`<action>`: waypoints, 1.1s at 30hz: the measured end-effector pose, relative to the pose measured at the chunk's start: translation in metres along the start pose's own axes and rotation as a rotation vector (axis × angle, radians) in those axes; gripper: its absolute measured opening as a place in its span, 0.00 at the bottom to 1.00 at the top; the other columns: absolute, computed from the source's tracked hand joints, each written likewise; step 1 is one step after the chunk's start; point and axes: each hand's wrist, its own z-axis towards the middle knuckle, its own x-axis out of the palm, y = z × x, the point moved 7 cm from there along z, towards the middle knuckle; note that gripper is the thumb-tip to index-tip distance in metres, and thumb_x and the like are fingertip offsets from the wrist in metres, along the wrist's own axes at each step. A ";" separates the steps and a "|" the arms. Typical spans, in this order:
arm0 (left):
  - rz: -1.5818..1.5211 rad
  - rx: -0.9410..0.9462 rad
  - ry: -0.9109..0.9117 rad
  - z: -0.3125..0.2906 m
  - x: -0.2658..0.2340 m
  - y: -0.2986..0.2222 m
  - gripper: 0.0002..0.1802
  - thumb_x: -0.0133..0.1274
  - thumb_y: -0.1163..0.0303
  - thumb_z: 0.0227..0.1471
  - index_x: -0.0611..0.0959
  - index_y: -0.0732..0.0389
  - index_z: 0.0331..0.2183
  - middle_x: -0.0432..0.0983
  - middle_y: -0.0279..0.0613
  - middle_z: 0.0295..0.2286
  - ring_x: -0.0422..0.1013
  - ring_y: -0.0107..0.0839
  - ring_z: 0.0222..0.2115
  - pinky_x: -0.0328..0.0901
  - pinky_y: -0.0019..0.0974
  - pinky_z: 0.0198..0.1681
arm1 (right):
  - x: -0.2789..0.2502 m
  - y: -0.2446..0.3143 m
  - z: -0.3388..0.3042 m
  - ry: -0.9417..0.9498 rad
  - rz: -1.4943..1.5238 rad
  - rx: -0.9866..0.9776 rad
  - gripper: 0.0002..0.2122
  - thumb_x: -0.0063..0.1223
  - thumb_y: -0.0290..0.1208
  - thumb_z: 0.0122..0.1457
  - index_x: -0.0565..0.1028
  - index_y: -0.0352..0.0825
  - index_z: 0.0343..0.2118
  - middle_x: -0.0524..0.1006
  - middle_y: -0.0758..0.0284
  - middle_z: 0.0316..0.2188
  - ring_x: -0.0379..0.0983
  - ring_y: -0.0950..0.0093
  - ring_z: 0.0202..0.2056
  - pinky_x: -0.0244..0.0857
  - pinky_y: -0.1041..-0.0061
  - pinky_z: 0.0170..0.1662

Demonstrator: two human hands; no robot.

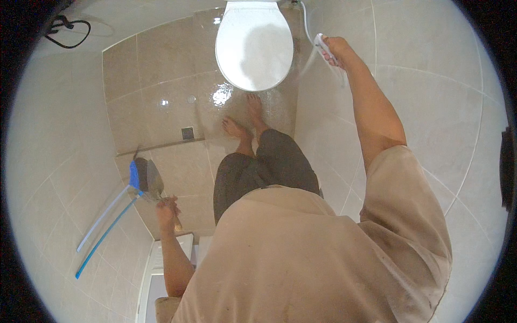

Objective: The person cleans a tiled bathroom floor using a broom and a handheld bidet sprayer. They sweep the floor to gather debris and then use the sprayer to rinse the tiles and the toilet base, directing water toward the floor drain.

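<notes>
Up at the right, my right hand (pixel 337 49) is wrapped round a white handheld bidet sprayer (pixel 320 41), beside the tiled wall. A white hose (pixel 306 21) runs from near the toilet to it. Faint pale streaks show near the sprayer; I cannot tell if they are water. At the lower left, my left hand (pixel 167 209) is closed on the handle of a trowel-like tool (pixel 154 179) with a grey, leaf-shaped head and a pale handle end. That head overlaps a blue-and-dark broom head (pixel 138 174) by the left wall; whether they touch is unclear.
A white toilet (pixel 254 48) with its lid down stands ahead of my bare feet (pixel 234 128). The brown tiled floor (pixel 161 89) looks wet, with a square drain (pixel 187 133) by a low ledge. Two long blue handles (pixel 105 237) lean at the left wall.
</notes>
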 end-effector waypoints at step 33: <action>0.023 -0.066 0.025 -0.015 0.026 -0.024 0.18 0.59 0.58 0.55 0.83 0.66 0.32 0.74 0.38 0.22 0.68 0.26 0.19 0.65 0.32 0.23 | 0.121 -0.023 -0.097 0.520 -0.308 -0.222 0.21 0.50 0.48 0.66 0.79 0.33 0.47 0.79 0.69 0.28 0.71 0.79 0.25 0.67 0.75 0.28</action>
